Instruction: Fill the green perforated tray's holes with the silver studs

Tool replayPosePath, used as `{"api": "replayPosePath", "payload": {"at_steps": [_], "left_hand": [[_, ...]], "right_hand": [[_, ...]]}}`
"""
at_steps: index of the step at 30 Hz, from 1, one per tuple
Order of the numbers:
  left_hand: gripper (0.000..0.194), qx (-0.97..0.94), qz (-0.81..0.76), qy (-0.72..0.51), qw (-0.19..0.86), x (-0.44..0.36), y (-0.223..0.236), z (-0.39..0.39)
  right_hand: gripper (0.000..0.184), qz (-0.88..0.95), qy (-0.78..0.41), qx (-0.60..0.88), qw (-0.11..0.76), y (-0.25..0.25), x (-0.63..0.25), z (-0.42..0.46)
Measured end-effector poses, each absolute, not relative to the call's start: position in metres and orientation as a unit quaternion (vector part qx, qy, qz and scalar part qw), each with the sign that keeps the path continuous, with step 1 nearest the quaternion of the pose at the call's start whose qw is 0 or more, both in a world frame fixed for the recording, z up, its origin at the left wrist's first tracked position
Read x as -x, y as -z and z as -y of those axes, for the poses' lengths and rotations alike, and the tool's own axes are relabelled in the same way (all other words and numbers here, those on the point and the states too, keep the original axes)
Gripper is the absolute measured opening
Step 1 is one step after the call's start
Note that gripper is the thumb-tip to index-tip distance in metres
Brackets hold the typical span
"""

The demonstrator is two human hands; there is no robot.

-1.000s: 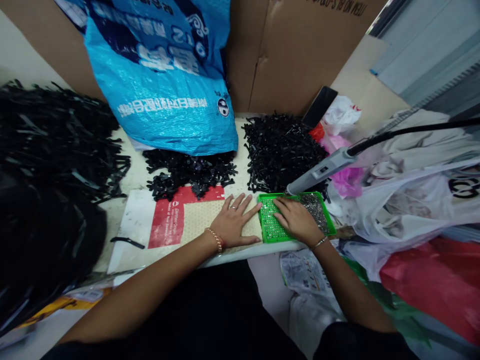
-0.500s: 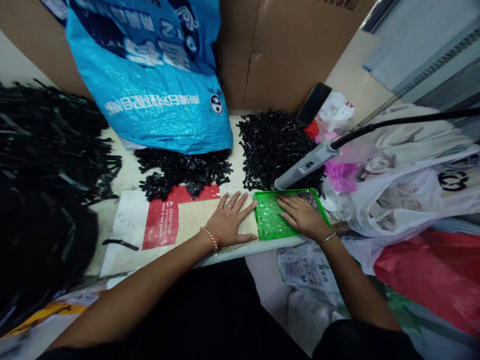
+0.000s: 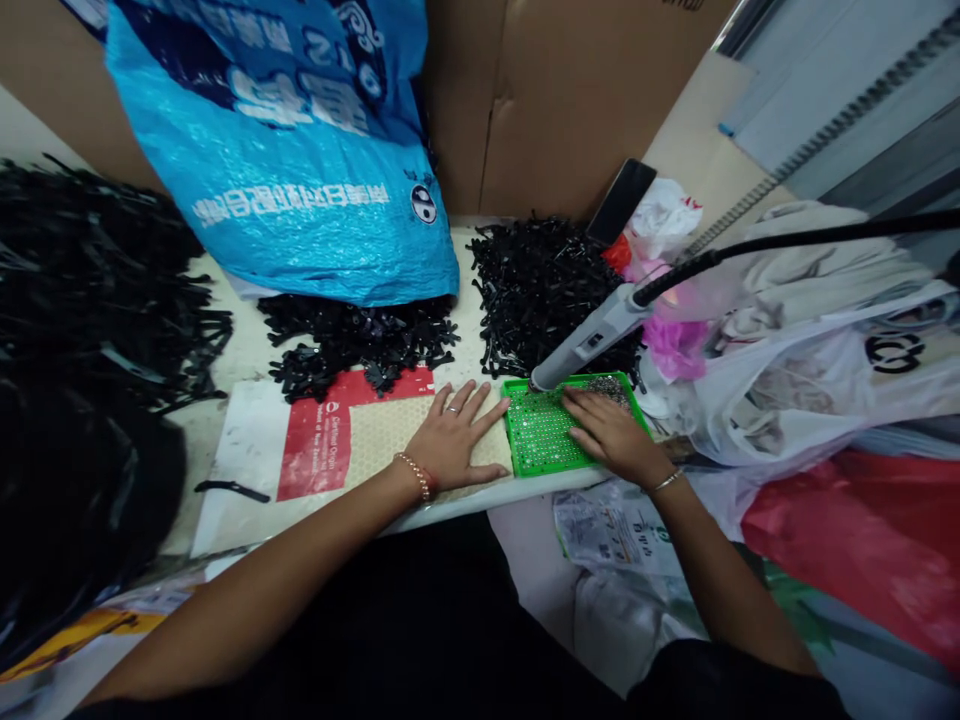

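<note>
My left hand point(image 3: 454, 440) lies flat and palm down on a beige-and-red printed sheet point(image 3: 315, 440), its fingertips just left of a green perforated tray point(image 3: 538, 440). My right hand point(image 3: 611, 435) rests palm down on the tray's right half, with fingers spread and nothing visibly gripped. Small metallic pieces point(image 3: 604, 388) are heaped in the tray's far right corner, partly hidden by that hand. Many holes in the tray look filled with tiny shiny pieces. A grey corded hand tool point(image 3: 589, 340) lies with its tip at the tray's far left corner.
Piles of black plastic parts point(image 3: 547, 295) point(image 3: 352, 340) lie beyond the tray, with a larger dark heap point(image 3: 90, 270) at left. A blue woven sack point(image 3: 277, 170) and cardboard point(image 3: 555, 100) stand behind. White plastic bags point(image 3: 795, 390) crowd the right side.
My right hand has slid toward the tray's right side, over the metallic pieces, and more of the tray's holes show. The whole view has drifted slightly. My left hand stays flat.
</note>
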State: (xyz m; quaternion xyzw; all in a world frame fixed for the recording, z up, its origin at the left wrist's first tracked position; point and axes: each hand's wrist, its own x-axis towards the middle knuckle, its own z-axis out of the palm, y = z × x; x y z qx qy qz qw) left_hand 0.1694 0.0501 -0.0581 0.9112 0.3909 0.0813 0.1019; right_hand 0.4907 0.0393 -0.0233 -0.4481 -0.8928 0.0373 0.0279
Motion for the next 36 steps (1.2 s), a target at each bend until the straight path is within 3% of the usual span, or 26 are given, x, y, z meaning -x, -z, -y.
{"api": "replayPosePath", "payload": {"at_steps": [4,16,36], "left_hand": [[0.097,-0.911,-0.391,-0.081,0.100,-0.169,0.056,-0.050],[0.097,-0.911,-0.391,-0.086,0.103,-0.170,0.057,-0.050],[0.097,-0.912,-0.389,-0.080,0.098,-0.170,0.057,-0.050]], "right_hand": [[0.051,0.905,-0.059,0.422,0.023,0.025,-0.467,-0.039],[0.051,0.841,0.006,0.541,0.003,0.028,-0.480,-0.050],[0.047,0.879,-0.009,0.476,0.028,0.024,-0.435,-0.045]]}}
